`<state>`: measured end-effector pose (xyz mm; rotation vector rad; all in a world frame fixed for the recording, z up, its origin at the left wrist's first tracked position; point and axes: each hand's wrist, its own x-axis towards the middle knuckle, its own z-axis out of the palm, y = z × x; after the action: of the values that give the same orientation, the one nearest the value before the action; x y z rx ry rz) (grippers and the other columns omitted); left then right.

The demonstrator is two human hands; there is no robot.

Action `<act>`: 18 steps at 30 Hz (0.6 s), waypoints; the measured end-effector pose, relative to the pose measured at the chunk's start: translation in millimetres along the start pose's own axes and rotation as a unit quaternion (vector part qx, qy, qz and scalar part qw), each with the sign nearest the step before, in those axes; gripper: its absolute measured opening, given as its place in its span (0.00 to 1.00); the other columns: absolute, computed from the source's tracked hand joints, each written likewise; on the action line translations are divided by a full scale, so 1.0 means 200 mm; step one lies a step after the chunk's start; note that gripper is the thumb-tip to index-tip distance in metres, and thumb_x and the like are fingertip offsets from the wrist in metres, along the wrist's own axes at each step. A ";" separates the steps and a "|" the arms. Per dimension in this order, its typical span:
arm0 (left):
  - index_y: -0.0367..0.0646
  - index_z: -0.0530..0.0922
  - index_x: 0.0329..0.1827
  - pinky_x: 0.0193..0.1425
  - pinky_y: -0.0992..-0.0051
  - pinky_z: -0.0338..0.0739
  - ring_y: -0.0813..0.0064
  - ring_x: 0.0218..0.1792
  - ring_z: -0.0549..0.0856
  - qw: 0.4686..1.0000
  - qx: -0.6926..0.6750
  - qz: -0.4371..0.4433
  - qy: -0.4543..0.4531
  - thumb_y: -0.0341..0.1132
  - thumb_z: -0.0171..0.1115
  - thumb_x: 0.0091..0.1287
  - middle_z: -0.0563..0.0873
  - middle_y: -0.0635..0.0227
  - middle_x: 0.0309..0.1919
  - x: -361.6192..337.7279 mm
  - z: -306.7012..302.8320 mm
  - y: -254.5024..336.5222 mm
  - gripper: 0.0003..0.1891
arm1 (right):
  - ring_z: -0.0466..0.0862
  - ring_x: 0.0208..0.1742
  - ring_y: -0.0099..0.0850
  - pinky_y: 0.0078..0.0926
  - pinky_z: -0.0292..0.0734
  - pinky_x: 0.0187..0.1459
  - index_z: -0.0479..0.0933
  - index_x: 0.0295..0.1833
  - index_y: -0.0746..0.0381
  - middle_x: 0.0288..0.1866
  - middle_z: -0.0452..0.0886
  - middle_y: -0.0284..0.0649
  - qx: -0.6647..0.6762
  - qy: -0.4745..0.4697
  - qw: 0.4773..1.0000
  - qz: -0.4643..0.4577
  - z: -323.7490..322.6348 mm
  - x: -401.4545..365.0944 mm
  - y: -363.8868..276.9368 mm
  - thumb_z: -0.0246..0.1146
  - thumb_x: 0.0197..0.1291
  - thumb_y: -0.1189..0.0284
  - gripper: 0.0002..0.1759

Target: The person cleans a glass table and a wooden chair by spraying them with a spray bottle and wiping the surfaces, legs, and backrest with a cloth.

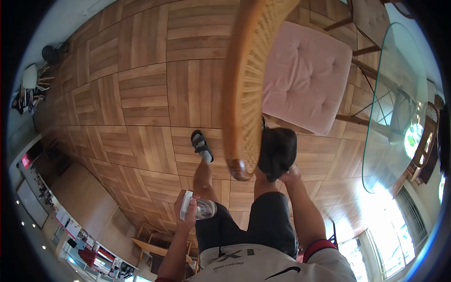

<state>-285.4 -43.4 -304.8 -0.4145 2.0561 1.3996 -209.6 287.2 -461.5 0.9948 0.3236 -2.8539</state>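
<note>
Plainly, in the head view, the left hand (187, 214) has its fingers closed round a clear spray bottle (203, 209) held low beside the thigh, while the right hand (290, 175) clutches a dark cloth (277, 151) against the end of the wicker chair (244, 94) back. A hard push there could tip the chair or skid it over the wooden floor (141, 94). If the left grip slackens, the bottle might drop or wet the pink cushion (305, 80)

Chair back (244, 84) cut off at 12 o'clock edge. Right hand (290, 174) partly hidden behind dark cloth (277, 150). Shelf items (70, 225) at 8 o'clock: too small.
</note>
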 end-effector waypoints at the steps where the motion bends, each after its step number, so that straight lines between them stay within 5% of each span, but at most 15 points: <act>1: 0.34 0.78 0.40 0.37 0.79 0.75 0.80 0.31 0.80 1.000 0.003 0.002 -0.012 0.41 0.56 0.74 0.80 0.66 0.35 0.04 -0.03 0.01 0.16 | 0.79 0.64 0.46 0.50 0.77 0.65 0.68 0.69 0.66 0.64 0.78 0.49 0.053 -0.030 0.998 0.005 -0.08 0.00 0.09 0.66 0.64 0.62 0.32; 3: 0.34 0.79 0.40 0.38 0.79 0.75 0.80 0.32 0.81 0.999 -0.021 0.015 -0.020 0.41 0.56 0.74 0.80 0.66 0.35 0.09 -0.09 -0.03 0.15 | 0.78 0.64 0.46 0.50 0.76 0.66 0.68 0.70 0.66 0.64 0.77 0.50 0.100 -0.065 0.993 0.014 -0.11 -0.02 0.24 0.65 0.65 0.62 0.32; 5: 0.34 0.80 0.39 0.39 0.77 0.76 0.76 0.33 0.83 0.997 -0.037 0.039 -0.049 0.37 0.59 0.71 0.81 0.64 0.36 0.18 -0.18 -0.10 0.12 | 0.77 0.66 0.47 0.50 0.75 0.65 0.65 0.72 0.64 0.68 0.74 0.49 0.056 0.337 0.940 -0.007 -0.06 -0.03 0.42 0.56 0.72 0.57 0.30; 8: 0.35 0.79 0.41 0.39 0.80 0.76 0.80 0.34 0.82 0.981 0.008 0.140 -0.132 0.38 0.58 0.71 0.80 0.65 0.37 0.37 -0.32 -0.21 0.12 | 0.78 0.65 0.46 0.52 0.74 0.66 0.70 0.69 0.63 0.66 0.77 0.47 0.126 0.198 0.972 -0.009 -0.17 -0.05 0.79 0.51 0.74 0.54 0.28; 12: 0.36 0.79 0.41 0.38 0.77 0.75 0.76 0.34 0.82 0.957 0.031 0.239 -0.161 0.37 0.61 0.69 0.80 0.65 0.37 0.59 -0.48 -0.25 0.11 | 0.78 0.64 0.46 0.51 0.73 0.67 0.69 0.69 0.63 0.66 0.77 0.48 0.171 0.207 0.963 -0.035 -0.16 0.05 1.09 0.52 0.74 0.54 0.29; 13: 0.35 0.78 0.40 0.39 0.75 0.75 0.73 0.34 0.82 0.972 -0.039 0.166 -0.164 0.41 0.61 0.69 0.81 0.64 0.38 0.61 -0.52 -0.24 0.14 | 0.78 0.65 0.43 0.48 0.72 0.68 0.69 0.70 0.63 0.67 0.76 0.46 0.153 0.167 0.972 -0.066 -0.11 0.07 1.10 0.53 0.73 0.54 0.30; 18: 0.34 0.79 0.40 0.42 0.73 0.76 0.71 0.37 0.82 0.972 -0.009 0.192 -0.133 0.42 0.61 0.69 0.81 0.61 0.37 0.91 -0.70 -0.48 0.16 | 0.77 0.65 0.39 0.44 0.72 0.67 0.68 0.70 0.62 0.66 0.75 0.45 -0.009 0.114 0.968 -0.224 -0.22 0.13 1.00 0.58 0.71 0.56 0.29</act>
<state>-414.0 -194.1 -455.6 0.1703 1.9665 1.5961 -170.3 102.4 -543.7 1.4091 0.6735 -3.1138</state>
